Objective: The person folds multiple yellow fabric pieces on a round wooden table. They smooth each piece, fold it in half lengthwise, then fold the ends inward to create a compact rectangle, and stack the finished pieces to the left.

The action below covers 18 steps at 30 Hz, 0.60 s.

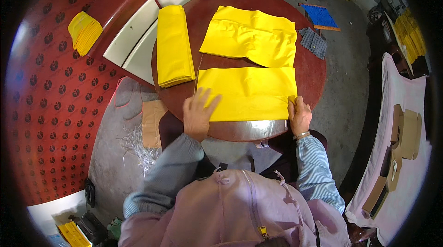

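Observation:
A folded yellow sheet, cloth-like point(247, 92), lies flat on the near part of the round dark-red table point(314, 81). My left hand point(197, 114) rests at its left edge with the fingers spread and slightly blurred, holding nothing. At the opposite edge my right hand point(300, 115) pinches the sheet's side between thumb and fingers. Just beyond lies a second yellow sheet point(251, 34), rumpled and set at a slant. A thick, neat stack of folded yellow sheets point(174, 46) stands to the left.
A grey textured pad point(314, 43) sits at the table's right edge, near a blue board point(320, 16). Left is a red-covered surface point(50, 90) with a small yellow bundle point(85, 33). Brown cardboard point(153, 123) lies on the floor; open boxes point(406, 136) rest on pink cloth at right.

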### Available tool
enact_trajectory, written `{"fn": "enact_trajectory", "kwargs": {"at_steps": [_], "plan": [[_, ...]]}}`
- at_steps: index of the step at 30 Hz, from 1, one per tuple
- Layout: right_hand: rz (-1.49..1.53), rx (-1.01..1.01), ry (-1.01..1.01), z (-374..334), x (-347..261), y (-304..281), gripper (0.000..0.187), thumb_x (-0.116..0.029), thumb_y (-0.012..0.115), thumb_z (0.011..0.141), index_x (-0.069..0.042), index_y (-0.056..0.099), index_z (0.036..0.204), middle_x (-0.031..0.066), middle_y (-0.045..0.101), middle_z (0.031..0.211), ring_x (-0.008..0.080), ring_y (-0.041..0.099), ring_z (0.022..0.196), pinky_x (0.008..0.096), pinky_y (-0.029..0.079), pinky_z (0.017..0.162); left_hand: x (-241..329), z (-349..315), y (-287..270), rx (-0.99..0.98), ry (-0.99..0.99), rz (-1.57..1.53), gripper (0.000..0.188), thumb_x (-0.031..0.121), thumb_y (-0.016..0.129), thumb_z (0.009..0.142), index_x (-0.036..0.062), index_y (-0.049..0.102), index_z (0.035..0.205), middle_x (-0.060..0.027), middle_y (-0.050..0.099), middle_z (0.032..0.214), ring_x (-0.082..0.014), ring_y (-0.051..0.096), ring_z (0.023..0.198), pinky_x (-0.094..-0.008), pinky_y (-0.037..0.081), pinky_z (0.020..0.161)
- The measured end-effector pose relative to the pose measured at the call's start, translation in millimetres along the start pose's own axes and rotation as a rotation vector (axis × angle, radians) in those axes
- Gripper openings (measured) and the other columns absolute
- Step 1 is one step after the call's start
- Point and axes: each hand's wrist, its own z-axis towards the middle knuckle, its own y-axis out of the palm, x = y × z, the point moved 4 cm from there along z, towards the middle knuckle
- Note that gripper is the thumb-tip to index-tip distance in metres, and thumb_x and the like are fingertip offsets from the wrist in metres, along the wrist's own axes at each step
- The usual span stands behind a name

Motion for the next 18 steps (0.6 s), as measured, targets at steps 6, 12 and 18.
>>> {"fn": "enact_trajectory", "kwargs": {"at_steps": [6,12,18], "plan": [[0.021,0.000,-0.014,0,3,1,0.013,-0.015,0.071,0.100,-0.007,0.061,0.100,0.0171,0.072,0.086,0.0402,0.068,0.075,0.0480,0.050,0.071,-7,3,23,-0.536,0.020,-0.426,0.053,0.004,0.059,0.101,0.0117,0.057,0.153,-0.0201,0.051,0.163,-0.0395,0.040,0.157,-0.0563,0.035,0.126],[-0.003,0.033,0.015,-2,10,6,0.018,-0.019,0.070,0.102,-0.007,0.058,0.098,0.0193,0.071,0.083,0.0433,0.065,0.070,0.0510,0.051,0.070,75,16,63,-0.485,-0.293,0.002,0.079,0.054,0.053,0.108,0.0107,0.030,0.169,-0.0337,0.018,0.174,-0.0495,0.006,0.164,-0.0789,0.009,0.122],[-0.152,0.096,0.029,6,-9,-14,0.019,-0.019,0.072,0.098,-0.010,0.063,0.111,0.0133,0.071,0.100,0.0355,0.066,0.091,0.0484,0.048,0.087,92,23,58,-0.524,-0.398,0.078,0.090,0.068,0.048,0.106,0.0167,0.020,0.175,-0.0326,0.004,0.178,-0.0507,-0.005,0.165,-0.0872,-0.001,0.117]]}}
